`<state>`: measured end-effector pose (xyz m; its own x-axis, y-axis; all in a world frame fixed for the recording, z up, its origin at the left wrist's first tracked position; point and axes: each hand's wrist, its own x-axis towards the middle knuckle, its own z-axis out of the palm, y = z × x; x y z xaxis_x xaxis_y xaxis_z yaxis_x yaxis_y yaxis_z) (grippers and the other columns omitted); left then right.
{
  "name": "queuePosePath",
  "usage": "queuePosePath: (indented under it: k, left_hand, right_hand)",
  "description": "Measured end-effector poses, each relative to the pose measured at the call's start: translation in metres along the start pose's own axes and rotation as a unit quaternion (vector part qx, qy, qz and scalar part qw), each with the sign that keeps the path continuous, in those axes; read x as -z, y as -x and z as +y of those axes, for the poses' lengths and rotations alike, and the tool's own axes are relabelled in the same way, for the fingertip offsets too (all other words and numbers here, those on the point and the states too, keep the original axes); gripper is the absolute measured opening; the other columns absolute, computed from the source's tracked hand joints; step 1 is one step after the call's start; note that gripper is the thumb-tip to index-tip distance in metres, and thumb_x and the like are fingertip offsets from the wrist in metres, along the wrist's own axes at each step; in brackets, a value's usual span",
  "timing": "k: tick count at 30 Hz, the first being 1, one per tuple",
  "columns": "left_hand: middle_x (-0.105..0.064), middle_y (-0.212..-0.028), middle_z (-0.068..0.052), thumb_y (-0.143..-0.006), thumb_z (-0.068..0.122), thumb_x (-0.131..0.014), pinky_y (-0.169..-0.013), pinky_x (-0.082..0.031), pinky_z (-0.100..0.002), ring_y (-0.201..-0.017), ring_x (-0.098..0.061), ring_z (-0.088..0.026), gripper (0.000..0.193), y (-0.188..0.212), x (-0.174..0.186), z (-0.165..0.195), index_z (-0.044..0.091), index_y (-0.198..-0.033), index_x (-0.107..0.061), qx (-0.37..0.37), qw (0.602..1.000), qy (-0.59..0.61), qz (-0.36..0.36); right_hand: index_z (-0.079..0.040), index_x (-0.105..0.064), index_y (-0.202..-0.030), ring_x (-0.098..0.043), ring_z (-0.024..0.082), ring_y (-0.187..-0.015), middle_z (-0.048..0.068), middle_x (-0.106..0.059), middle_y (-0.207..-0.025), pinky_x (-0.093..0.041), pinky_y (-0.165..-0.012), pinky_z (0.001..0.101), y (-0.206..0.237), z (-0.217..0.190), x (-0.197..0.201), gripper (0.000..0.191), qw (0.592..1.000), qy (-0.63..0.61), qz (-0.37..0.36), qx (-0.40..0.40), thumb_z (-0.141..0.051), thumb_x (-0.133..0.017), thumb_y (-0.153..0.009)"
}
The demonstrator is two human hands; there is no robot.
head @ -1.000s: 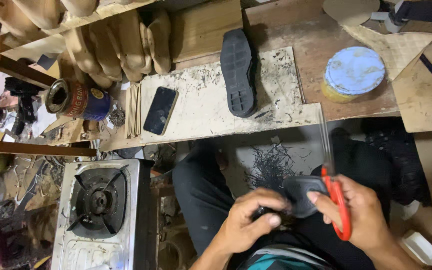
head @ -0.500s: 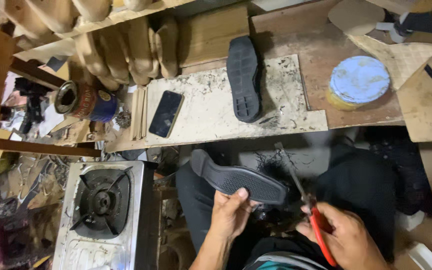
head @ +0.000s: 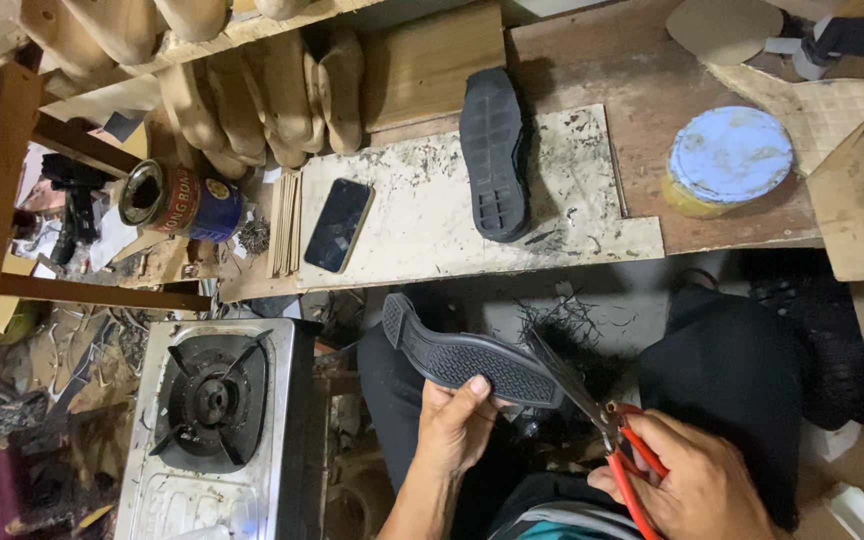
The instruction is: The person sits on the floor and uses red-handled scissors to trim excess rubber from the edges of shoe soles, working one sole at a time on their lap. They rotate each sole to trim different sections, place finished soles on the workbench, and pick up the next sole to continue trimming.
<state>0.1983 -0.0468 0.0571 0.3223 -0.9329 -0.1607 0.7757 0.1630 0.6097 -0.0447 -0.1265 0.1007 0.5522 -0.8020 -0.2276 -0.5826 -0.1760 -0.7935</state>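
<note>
Now sole [head: 472,362] closer to scissors' [head: 607,440] blades than 0.5 s ago.

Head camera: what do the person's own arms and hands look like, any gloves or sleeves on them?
Both are bare. The left hand wears no glove, ring or watch, and its forearm shows no sleeve down to the frame edge. The right hand is also ungloved, with no ring visible; its wrist is cut off by the frame, so a sleeve there cannot be told.

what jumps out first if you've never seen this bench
The black shoe sole held in the left hand at centre, with red-handled scissors in the right hand at its edge. A second sole lies on the board above, beside a phone; a gas burner sits lower left.
</note>
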Motion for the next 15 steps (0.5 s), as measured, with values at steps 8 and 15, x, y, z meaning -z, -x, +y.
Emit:
queuePosePath:
  k: [8,15]
  left_hand:
    - [-0.072,-0.113,-0.015,-0.092,0.003,-0.069,-0.091,-0.061,-0.046,-0.103,-0.072,-0.028,0.031,-0.002,0.013,0.011,-0.003,-0.121,-0.060,0.023,0.998,-0.051,-0.010]
    - [-0.072,-0.114,-0.013,-0.092,-0.001,-0.071,-0.095,-0.054,-0.040,-0.104,-0.068,-0.023,0.032,-0.003,0.029,0.016,-0.005,-0.122,-0.062,0.034,0.991,-0.129,-0.010]
  right_hand:
    - [-0.013,-0.075,-0.099,-0.078,0.022,-0.071,0.003,-0.077,-0.081,-0.061,-0.062,0.0329,0.012,0.032,0.001,0.050,0.996,0.056,-0.015,0.069,-0.039,-0.097,-0.062]
    - [-0.015,-0.077,-0.109,-0.080,0.021,-0.074,0.001,-0.079,-0.082,-0.062,-0.064,0.0327,0.020,0.066,-0.003,0.061,0.994,0.081,-0.030,0.068,-0.043,-0.099,-0.060]
